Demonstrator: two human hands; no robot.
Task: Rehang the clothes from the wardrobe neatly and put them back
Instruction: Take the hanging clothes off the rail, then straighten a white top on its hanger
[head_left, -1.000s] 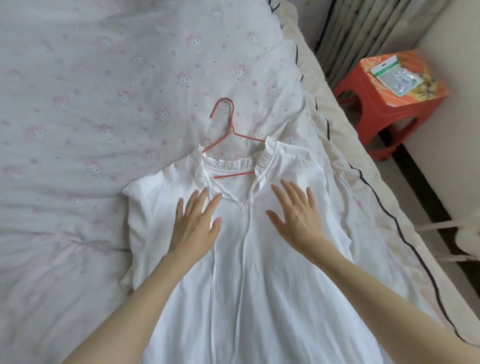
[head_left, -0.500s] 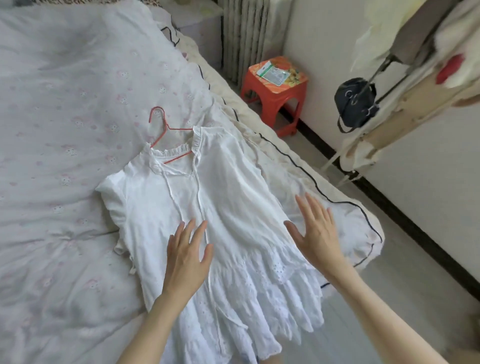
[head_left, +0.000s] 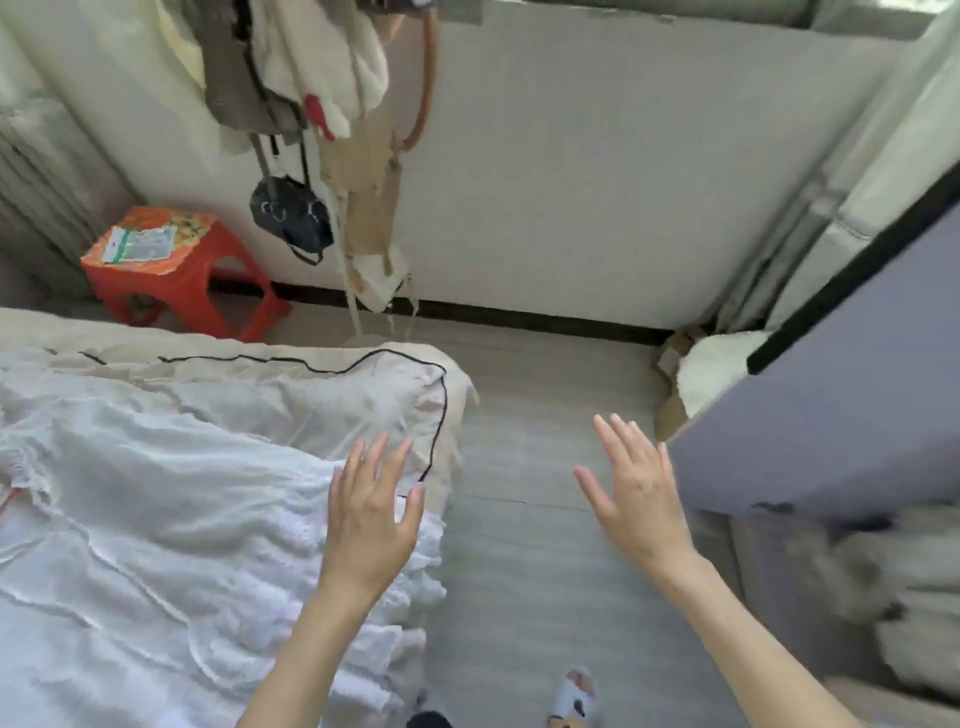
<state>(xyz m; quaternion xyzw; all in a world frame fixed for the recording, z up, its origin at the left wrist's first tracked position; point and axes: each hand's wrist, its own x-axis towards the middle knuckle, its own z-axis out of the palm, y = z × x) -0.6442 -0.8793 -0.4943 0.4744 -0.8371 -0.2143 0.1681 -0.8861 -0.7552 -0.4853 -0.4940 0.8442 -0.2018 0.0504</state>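
A white dress (head_left: 156, 519) lies flat on the bed (head_left: 234, 364), its frilled hem at the bed's corner. A sliver of the red hanger (head_left: 8, 501) shows at the left edge, under the neckline. My left hand (head_left: 371, 514) hovers over the hem with fingers spread, holding nothing. Over the floor, my right hand (head_left: 636, 499) is lifted with straight fingers, empty, close to the grey wardrobe panel (head_left: 831, 405). Folded pale clothes (head_left: 883, 587) lie inside the wardrobe at the lower right.
A red stool (head_left: 182, 280) with a packet on top stands by the wall. Hanging garments and a black bag (head_left: 291, 213) dangle from a rack above. Grey floor (head_left: 519, 597) runs between bed and wardrobe. My slippered feet show at the bottom.
My view has swung right from the bed toward the wall and wardrobe. Both hands have lifted off the dress; the right hand is now over the floor.
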